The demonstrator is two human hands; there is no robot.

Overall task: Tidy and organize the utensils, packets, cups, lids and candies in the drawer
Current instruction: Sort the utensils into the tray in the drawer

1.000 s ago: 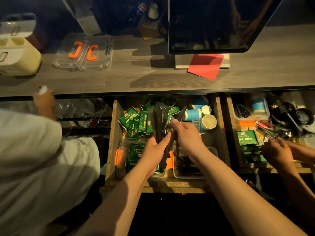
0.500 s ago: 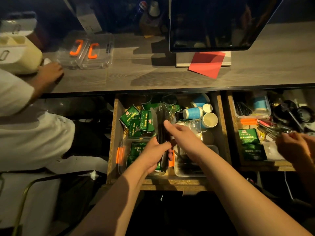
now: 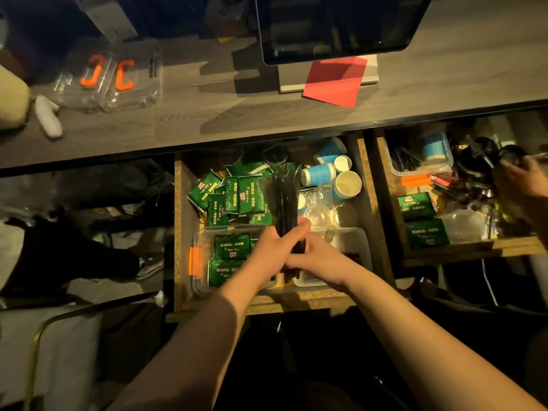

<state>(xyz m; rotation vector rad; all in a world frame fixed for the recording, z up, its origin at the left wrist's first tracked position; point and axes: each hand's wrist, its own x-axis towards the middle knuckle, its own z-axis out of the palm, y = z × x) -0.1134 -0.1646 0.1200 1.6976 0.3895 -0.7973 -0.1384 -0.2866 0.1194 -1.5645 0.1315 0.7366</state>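
Utensils (image 3: 284, 200), a black bundle, run lengthwise away from me above the drawer (image 3: 180, 232); my left hand (image 3: 274, 247) has its grip wrapped round their near end, right hand (image 3: 318, 258) curled against it just below.

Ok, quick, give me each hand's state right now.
Left hand: closed around the bundle of black utensils.
Right hand: gripping the bundle's lower end.

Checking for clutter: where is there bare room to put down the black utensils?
Bare counter between the clear lids and the red paper. The drawer is crowded: green packets, cups, clear tubs.
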